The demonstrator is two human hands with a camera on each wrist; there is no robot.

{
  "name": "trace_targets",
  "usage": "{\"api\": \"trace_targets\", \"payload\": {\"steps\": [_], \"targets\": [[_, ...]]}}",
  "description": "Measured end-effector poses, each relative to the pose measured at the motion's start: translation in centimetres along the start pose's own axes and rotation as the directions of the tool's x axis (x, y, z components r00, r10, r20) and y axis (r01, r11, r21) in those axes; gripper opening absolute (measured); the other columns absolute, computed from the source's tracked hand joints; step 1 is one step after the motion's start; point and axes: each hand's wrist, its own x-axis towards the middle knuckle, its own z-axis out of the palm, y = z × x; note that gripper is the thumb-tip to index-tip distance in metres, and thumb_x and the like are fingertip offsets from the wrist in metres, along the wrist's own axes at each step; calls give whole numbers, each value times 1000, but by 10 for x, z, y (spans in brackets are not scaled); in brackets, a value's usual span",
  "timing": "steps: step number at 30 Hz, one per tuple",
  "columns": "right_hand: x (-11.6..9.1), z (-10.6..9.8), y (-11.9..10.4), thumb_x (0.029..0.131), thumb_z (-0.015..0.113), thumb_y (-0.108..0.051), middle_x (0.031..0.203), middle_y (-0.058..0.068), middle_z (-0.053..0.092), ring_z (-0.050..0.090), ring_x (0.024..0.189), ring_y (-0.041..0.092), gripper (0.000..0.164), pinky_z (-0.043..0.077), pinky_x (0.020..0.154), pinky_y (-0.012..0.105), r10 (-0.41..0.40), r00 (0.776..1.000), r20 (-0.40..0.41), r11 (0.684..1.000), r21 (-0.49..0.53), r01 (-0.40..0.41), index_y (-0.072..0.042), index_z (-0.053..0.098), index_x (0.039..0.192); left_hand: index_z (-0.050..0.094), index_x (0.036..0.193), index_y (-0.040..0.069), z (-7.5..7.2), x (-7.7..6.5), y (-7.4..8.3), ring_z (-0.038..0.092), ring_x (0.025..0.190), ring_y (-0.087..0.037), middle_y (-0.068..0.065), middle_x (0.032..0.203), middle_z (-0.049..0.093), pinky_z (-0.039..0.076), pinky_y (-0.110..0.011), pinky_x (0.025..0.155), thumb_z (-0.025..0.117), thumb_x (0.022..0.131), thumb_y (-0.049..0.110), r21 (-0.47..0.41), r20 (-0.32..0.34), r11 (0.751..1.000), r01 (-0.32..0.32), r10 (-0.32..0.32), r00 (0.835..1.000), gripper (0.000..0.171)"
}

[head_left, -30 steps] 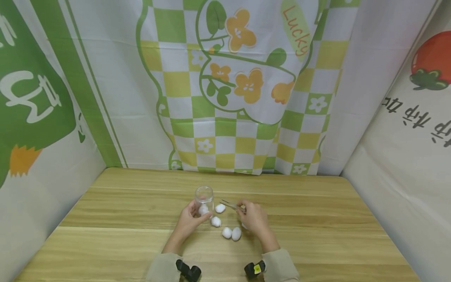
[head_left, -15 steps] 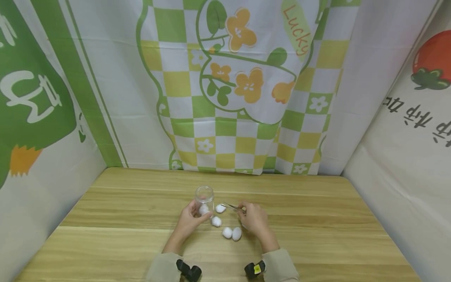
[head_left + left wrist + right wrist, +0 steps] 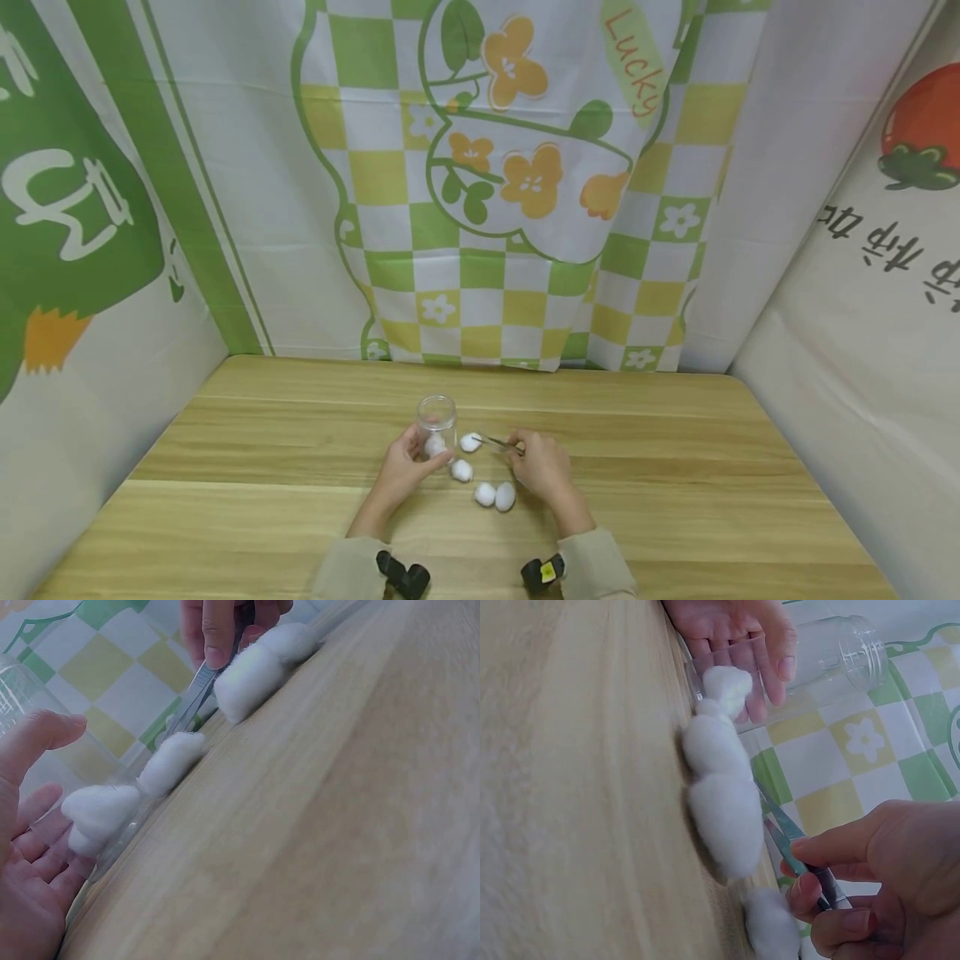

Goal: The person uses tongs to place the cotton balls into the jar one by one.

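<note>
My left hand holds an upright clear jar without a lid, fingers behind and thumb in front. White cotton balls show inside near its bottom. To the right of the jar, my right hand pinches metal tweezers. Their tips point left and lie at a loose cotton ball on the table; whether they grip it I cannot tell. Another cotton ball lies in front of the jar. Closer to me, two cotton balls sit side by side between the hands.
One more cotton ball lies close to my right hand, hidden by that hand in the head view. The wooden table ends at a patterned cloth hanging behind it. Cloth walls stand on both sides.
The tweezers' tips, spread and just right of the far cotton ball at first, have moved left onto it and come closer together. The left hand and jar stay in place.
</note>
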Motion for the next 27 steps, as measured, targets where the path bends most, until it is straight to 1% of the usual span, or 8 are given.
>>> {"api": "trace_targets", "payload": {"steps": [4, 9, 16, 20, 22, 27], "targets": [[0, 1, 0, 85, 69, -15, 66, 3, 61, 39, 52, 11, 12, 27, 43, 22, 0, 1000, 3, 1000, -12, 0, -11, 70, 97, 48, 136, 2, 0, 0, 0, 47, 135, -38, -21, 138, 55, 33, -52, 119, 74, 83, 11, -9, 3, 1000, 0, 0, 1000, 60], [-1, 1, -1, 86, 68, -15, 62, 2, 57, 37, 50, 11, 12, 26, 42, 22, 14, 1000, 20, 1000, -12, -14, -11, 69, 98, 47, 137, 2, 0, 0, -1, 46, 136, -38, -21, 140, 54, 32, -52, 119, 74, 83, 12, -1, 7, 1000, -1, 1, 1000, 60], [-1, 1, -4, 87, 68, -16, 71, 4, 64, 41, 53, 12, 13, 28, 44, 22, 29, 999, 33, 999, -41, -27, -12, 69, 99, 47, 137, 3, -1, 0, 1, 46, 136, -38, -21, 141, 53, 32, -51, 119, 73, 84, 12, -6, 10, 1000, 4, -4, 1000, 60], [-2, 2, -7, 88, 67, -17, 67, 2, 61, 39, 51, 10, 14, 27, 43, 20, 28, 999, 39, 998, -54, -26, -12, 70, 100, 47, 137, 2, 0, 0, 1, 46, 136, -38, -22, 141, 53, 32, -51, 119, 74, 83, 12, -9, 5, 1000, 8, -8, 1000, 60], [-3, 3, -8, 88, 67, -17, 63, 0, 57, 37, 49, 9, 14, 26, 41, 19, 31, 999, 44, 998, -51, -29, -12, 70, 101, 47, 137, 2, 0, 0, 1, 46, 136, -38, -22, 141, 53, 32, -51, 119, 74, 83, 12, -7, 4, 1000, 9, -9, 1000, 60], [-4, 4, -9, 88, 68, -17, 66, 1, 60, 38, 49, 9, 15, 26, 41, 18, 30, 999, 42, 998, -50, -28, -12, 70, 101, 47, 137, 2, 0, 1, 0, 46, 136, -39, -22, 141, 52, 32, -52, 119, 73, 83, 12, 5, 8, 1000, 5, -5, 1000, 61]]}}
